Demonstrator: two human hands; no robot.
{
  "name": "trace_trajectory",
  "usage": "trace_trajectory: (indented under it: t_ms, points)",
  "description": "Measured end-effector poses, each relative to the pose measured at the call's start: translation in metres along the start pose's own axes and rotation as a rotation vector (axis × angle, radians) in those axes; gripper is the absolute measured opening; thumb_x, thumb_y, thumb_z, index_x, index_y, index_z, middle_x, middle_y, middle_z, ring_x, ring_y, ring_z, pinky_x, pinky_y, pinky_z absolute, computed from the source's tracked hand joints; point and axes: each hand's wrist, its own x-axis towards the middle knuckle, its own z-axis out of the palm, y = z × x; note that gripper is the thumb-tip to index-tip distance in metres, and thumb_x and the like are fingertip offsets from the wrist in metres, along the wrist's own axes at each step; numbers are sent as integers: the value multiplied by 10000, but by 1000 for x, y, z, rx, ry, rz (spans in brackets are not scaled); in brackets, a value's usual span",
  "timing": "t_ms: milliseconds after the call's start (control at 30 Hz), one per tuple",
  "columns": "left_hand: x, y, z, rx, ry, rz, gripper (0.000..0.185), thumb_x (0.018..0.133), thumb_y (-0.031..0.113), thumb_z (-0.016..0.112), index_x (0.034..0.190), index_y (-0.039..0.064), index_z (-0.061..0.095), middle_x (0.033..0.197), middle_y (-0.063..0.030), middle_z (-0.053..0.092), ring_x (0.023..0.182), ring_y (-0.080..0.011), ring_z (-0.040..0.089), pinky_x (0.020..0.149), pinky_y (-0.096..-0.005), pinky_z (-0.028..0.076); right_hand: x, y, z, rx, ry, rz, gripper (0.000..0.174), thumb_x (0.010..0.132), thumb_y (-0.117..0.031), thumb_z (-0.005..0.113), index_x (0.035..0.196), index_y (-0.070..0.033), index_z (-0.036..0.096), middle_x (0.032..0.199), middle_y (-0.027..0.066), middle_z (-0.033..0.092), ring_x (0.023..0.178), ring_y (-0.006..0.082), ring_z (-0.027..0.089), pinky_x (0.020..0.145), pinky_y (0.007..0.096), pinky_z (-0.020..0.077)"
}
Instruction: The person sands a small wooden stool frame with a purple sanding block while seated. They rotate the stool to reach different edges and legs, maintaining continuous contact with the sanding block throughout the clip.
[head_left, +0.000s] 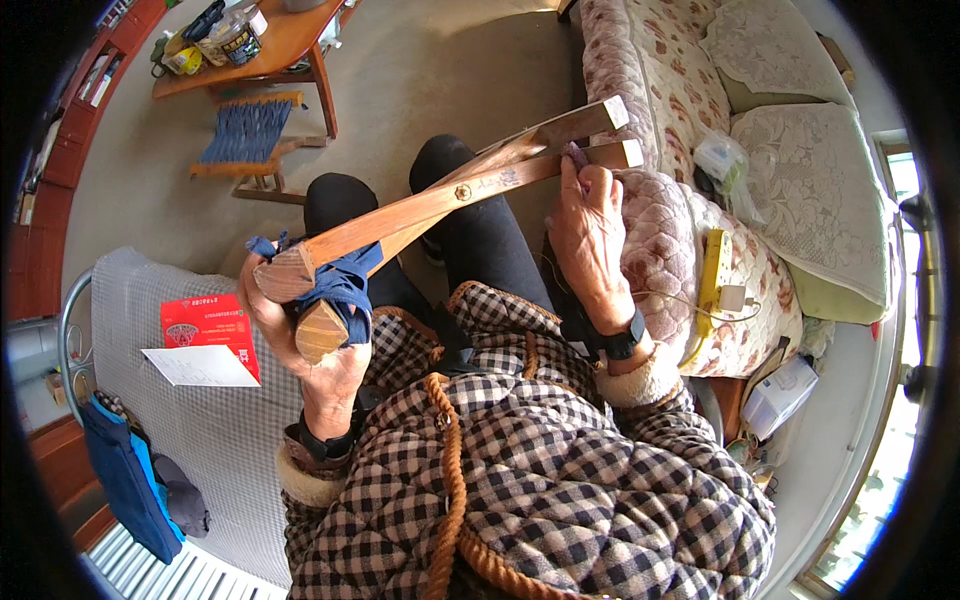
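Note:
A folded wooden stool frame (420, 207) lies slanting across above my knees, its crossed legs joined by a bolt. Blue fabric strips (337, 289) are wound about its near-left end, between two wooden bars. My left hand (334, 375) grips that end from below and outside, fingers around the wood and fabric. At the far-right end my right hand (589, 217) presses a small purplish cloth (576, 156) against the lower leg, close to its pale tip. Most of the cloth is hidden under the fingers.
A quilted sofa (667, 195) with a yellow power strip (714, 281) stands right. Ahead left are a wooden table (292, 45) bearing jars and a blue-webbed stool (247, 135). At left, a red card (206, 322) lies on a checked cloth (225, 450), beside a cap (180, 499).

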Motion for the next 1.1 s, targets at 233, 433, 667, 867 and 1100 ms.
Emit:
trace_trajectory:
  t_ms: [233,433,667,867,1100]
  points:
    - [-2,-4,2,-69,23,-73,837,956,402,767,1561,21,333,1501,-216,423,1344,-369,497,1058,-513,484,-14,1,-27,114,-113,52,631,796,88,655,1419,4,598,1132,185,552,1032,379,575,914,463,525]
    - [1,-7,-2,-45,-7,-42,859,939,392,788,1564,24,327,1504,-213,414,1339,-358,509,1085,-497,491,0,-5,-19,250,161,-81,646,859,60,712,1479,-55,570,1211,211,532,1091,384,563,908,443,551]
    - [-4,-3,1,-80,6,-57,871,933,393,792,1565,23,321,1506,-218,415,1346,-367,502,1083,-494,488,8,-8,-11,155,69,33,670,852,33,734,1487,-103,571,1099,201,507,974,332,571,753,439,560]
    - [-1,-13,0,-69,-47,-45,876,936,386,788,1571,21,309,1512,-222,416,1366,-384,488,1102,-540,475,4,4,-20,106,-42,11,635,889,-1,718,1498,-111,576,1043,198,476,883,345,582,714,444,551]
    - [-1,-13,3,-119,-31,-105,898,926,368,806,1587,24,304,1529,-220,412,1382,-386,488,1110,-531,475,-11,23,-38,147,-198,-9,562,892,-23,690,1445,-110,638,1154,210,578,1020,385,613,906,462,537]
